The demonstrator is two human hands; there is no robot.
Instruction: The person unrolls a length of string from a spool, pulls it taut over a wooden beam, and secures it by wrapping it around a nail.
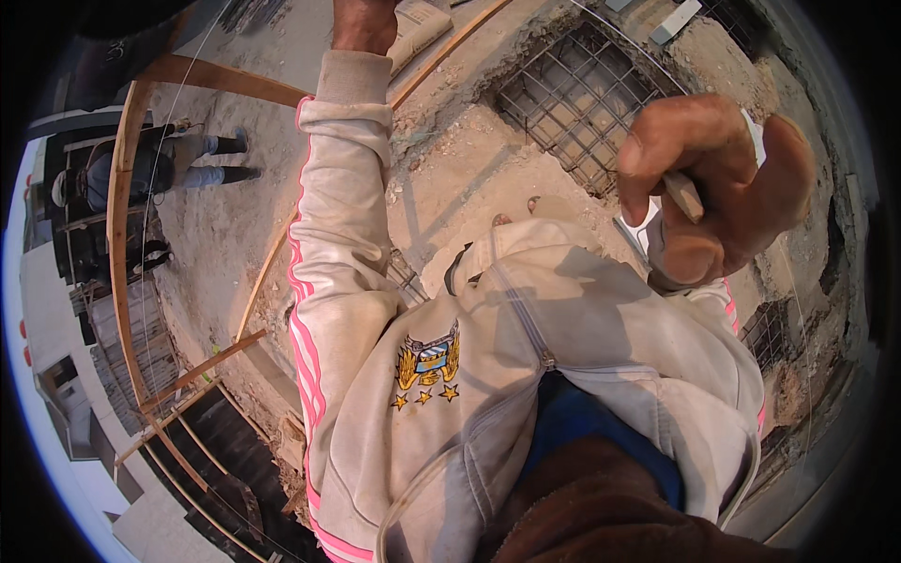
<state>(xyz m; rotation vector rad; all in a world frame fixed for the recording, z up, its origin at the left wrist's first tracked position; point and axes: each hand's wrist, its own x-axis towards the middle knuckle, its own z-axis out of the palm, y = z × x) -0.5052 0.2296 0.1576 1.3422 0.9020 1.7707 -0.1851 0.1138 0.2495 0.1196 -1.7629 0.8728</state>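
Observation:
My right hand [723, 192] is raised close at the right, fingers curled round a short wooden piece [685, 196]. Only its blunt end shows, so I cannot tell whether it is a stick or a tool handle. White patches show behind this hand, too covered to name. My left arm stretches straight ahead in a pale sleeve with pink stripes. The upper edge cuts off my left hand [364, 26] near the wrist, leaving its fingers out of sight. Beyond my right hand, a grid of steel rebar [584, 94] lies in a square pit.
A timber frame [120, 197] stands at the left, with a thin string crossing it. Past it a person [155, 169] bends over. A sack [418, 30] lies near my left wrist. Dusty ground [460, 155] borders the pit, and a pale block [676, 21] sits at the far right.

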